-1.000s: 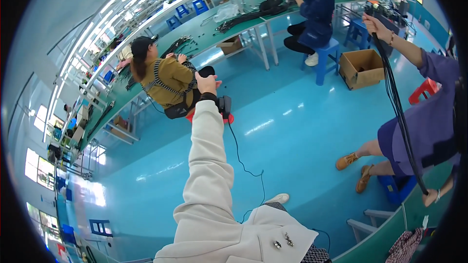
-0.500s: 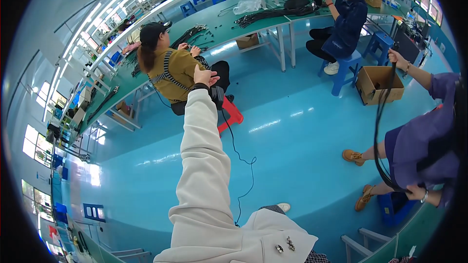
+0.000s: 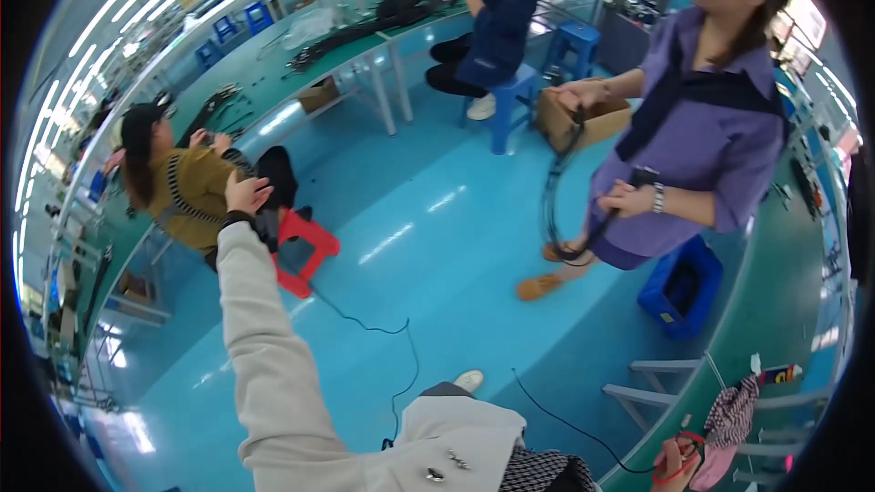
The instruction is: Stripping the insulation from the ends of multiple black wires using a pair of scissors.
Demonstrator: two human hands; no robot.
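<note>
Left hand [image 3: 247,195] is open near a red stool [image 3: 315,234]; right hand [image 3: 678,463] touches a red loop [image 3: 695,440], grip unclear.

A red stool [image 3: 319,239], partly hidden, rests on the blue floor [image 3: 437,260] near nine o'clock; a crumpled checked cloth [image 3: 732,412] lies toward four o'clock.

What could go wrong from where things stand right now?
The black cord trails over the floor near the white shoe, so a step could catch it.

The open left hand appears close to the seated co-worker; contact can't be judged, but a swing might bump them.

The cable bundle hangs in a low loop from the purple-clad person and could snag while they move.
</note>
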